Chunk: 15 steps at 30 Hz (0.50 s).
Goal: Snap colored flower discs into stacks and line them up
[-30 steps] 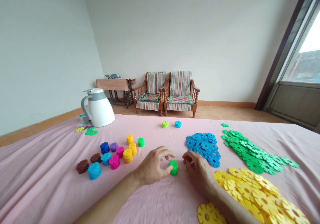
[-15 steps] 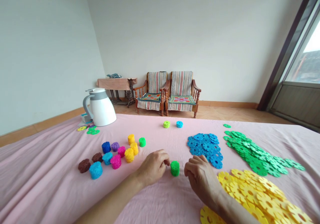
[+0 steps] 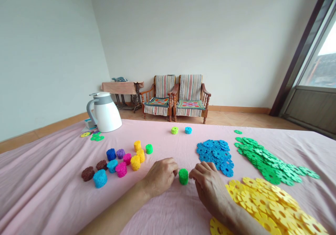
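A short upright stack of green flower-shaped discs (image 3: 183,176) stands on the pink cloth between my two hands. My left hand (image 3: 163,173) is just left of it, fingers curled in and nothing seen in them. On the other side is my right hand (image 3: 207,180), also curled, its fingertips close to the stack with a small gap. Right of that hand spreads a loose heap of yellow discs (image 3: 265,201). Behind it lies a heap of blue discs (image 3: 215,154).
Several coloured disc stacks stand at left, among them a light blue stack (image 3: 100,178) and a magenta stack (image 3: 121,169). A lime stack (image 3: 174,130) and a blue stack (image 3: 188,130) are at the back. Green discs (image 3: 262,158) lie far right; a white jug (image 3: 107,114) stands back left.
My right hand has moved slightly left, closer to the green stack. My left hand and the stack have hardly moved.
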### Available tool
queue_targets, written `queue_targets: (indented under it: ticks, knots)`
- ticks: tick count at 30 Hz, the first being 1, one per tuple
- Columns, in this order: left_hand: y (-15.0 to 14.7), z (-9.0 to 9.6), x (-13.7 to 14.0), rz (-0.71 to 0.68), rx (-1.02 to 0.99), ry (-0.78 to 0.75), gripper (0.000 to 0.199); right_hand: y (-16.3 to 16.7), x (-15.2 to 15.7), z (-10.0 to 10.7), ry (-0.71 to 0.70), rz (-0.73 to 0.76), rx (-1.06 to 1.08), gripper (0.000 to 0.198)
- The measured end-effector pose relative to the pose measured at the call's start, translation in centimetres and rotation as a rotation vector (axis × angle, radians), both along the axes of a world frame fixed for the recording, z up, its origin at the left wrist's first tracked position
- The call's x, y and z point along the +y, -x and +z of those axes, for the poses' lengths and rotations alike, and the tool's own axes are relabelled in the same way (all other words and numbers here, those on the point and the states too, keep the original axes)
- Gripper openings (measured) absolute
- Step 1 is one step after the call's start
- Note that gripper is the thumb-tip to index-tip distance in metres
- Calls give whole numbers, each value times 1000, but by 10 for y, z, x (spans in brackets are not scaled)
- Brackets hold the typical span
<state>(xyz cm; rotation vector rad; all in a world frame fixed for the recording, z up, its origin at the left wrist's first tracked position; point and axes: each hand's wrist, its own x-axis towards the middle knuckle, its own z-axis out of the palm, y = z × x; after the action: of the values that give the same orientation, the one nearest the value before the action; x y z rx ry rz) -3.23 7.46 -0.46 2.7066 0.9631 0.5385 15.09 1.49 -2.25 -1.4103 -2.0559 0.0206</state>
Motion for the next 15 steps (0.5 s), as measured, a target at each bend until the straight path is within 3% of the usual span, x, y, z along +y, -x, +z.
queue_targets:
  ticks: [15]
  knots:
    - [-1, -2, 0, -22, 10, -46, 18, 2, 3, -1, 28, -3, -29, 21]
